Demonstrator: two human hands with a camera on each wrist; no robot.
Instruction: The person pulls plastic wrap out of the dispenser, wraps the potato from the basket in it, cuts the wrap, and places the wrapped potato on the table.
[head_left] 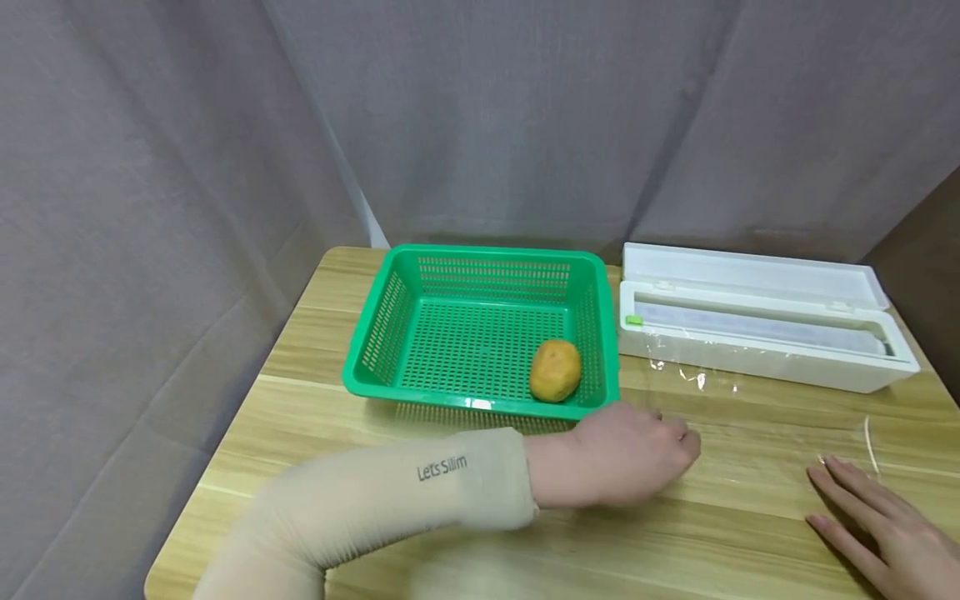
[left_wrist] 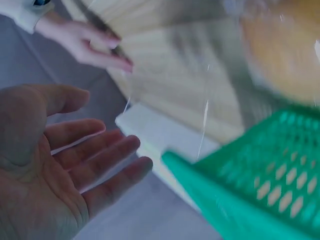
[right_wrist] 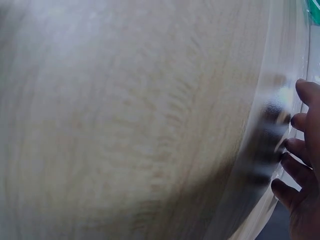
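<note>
A clear sheet of cling film (head_left: 757, 446) lies over the table in front of a long white dispenser box (head_left: 738, 360), whose lid is up and whose roll shows inside. My left hand (head_left: 633, 454) is low over the table at the near right corner of the green basket (head_left: 480, 404). Its fingers are relaxed and apart in the left wrist view, with nothing between them. At the right, my right hand (head_left: 892, 525) rests with spread, straight fingers at the film. A yellow-orange fruit (left_wrist: 287, 45), close and blurred, appears outside the basket in the left wrist view.
Inside the basket, a yellow-brown round fruit (head_left: 555, 371) sits at the near right corner. The white box stands right of the basket, a green slider (head_left: 633, 320) at its left end. Grey curtains (head_left: 480, 125) hang behind and left of the wooden table (head_left: 285, 425).
</note>
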